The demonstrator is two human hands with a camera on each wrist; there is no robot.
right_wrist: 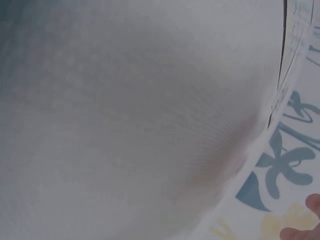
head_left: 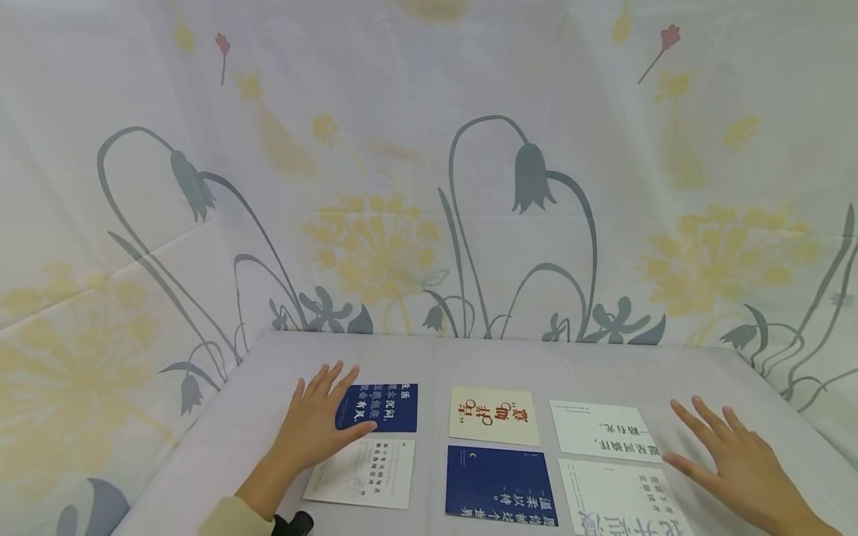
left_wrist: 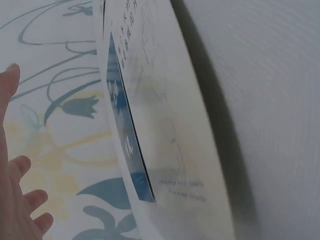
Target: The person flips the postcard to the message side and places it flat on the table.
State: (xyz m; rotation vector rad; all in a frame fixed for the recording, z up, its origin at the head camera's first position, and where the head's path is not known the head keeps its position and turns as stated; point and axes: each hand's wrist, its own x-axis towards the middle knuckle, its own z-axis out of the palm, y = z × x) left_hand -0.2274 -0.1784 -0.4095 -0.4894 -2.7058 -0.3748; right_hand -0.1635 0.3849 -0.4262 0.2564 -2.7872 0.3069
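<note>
My left hand [head_left: 318, 428] has its fingers spread and holds nothing. It hovers over the left edges of a dark blue card [head_left: 400, 409] and a white card [head_left: 385, 476] with a small line drawing. In the left wrist view that white card [left_wrist: 175, 125] lies closest, the blue one [left_wrist: 122, 115] beyond. On the other side, my right hand [head_left: 740, 465], also empty with fingers apart, is beside two white printed cards, the upper [head_left: 596, 428] and lower [head_left: 620, 495]. Its thumb appears near their edges; contact cannot be told. Only fingertips [right_wrist: 292, 233] show in the right wrist view.
Between the hands lie a cream card [head_left: 494, 417] with red lettering and another dark blue card [head_left: 499, 484] below it. All rest on a white-covered table [head_left: 429, 365]. A floral-patterned curtain [head_left: 402, 149] stands behind the table and at both sides.
</note>
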